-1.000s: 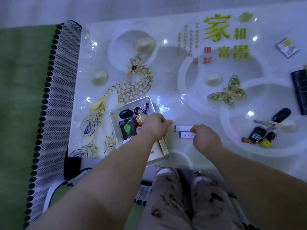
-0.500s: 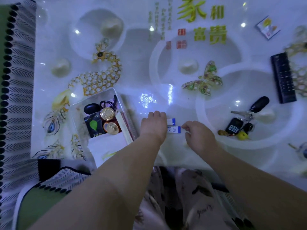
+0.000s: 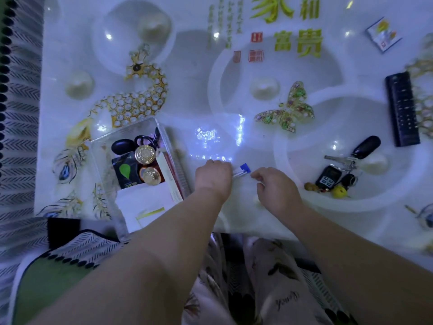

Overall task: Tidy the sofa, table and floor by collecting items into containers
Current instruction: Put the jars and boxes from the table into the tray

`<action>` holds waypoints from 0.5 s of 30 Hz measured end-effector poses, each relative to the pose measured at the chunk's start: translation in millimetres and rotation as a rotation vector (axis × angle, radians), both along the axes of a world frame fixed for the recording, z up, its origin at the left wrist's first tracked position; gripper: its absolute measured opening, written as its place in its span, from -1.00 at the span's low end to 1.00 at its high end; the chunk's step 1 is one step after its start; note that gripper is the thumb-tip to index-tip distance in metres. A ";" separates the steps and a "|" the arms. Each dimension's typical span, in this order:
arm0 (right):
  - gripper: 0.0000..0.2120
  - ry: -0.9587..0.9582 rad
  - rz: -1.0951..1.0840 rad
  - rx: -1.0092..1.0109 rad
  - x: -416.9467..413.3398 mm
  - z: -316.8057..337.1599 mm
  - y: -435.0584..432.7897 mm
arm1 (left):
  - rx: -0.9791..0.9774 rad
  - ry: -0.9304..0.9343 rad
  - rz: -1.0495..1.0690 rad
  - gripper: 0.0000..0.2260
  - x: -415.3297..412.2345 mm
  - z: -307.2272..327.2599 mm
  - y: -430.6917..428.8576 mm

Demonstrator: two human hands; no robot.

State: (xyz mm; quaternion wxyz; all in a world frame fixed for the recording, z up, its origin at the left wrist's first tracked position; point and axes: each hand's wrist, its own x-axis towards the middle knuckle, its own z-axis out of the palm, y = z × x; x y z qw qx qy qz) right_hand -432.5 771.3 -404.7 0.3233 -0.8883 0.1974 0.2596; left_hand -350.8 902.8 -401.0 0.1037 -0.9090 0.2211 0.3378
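The left hand (image 3: 213,178) is gripping small white-and-blue packets (image 3: 243,169), their blue ends poking out to its right. The right hand (image 3: 277,187) is hovering just beyond them, fingers loosely curled and empty. The clear box (image 3: 124,129) is sitting left of the left hand.

- I read large green-gold characters (image 3: 297,43), 家和 over 富贵, printed on the glossy white tabletop (image 3: 257,146).
- The red seals (image 3: 256,55) and small vertical script (image 3: 230,26) beside them are too blurred for me.
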 end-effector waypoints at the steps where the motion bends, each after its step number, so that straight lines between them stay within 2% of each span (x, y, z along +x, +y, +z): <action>1: -0.68 -0.001 -0.003 -0.007 0.3 1.8 1.0 | -0.005 0.009 -0.006 -0.75 0.7 2.5 -0.6; 4: -0.68 -0.020 -0.034 -0.031 3.2 8.0 4.7 | -0.025 0.055 0.027 -0.77 2.6 14.9 -2.4; 9: -0.67 -0.005 -0.028 -0.035 9.5 30.5 25.3 | -0.166 0.076 0.189 -0.82 5.3 52.7 13.8; 15: -0.68 -0.025 0.050 -0.028 34.0 71.8 79.5 | -0.246 0.043 0.413 -0.82 21.8 96.8 84.6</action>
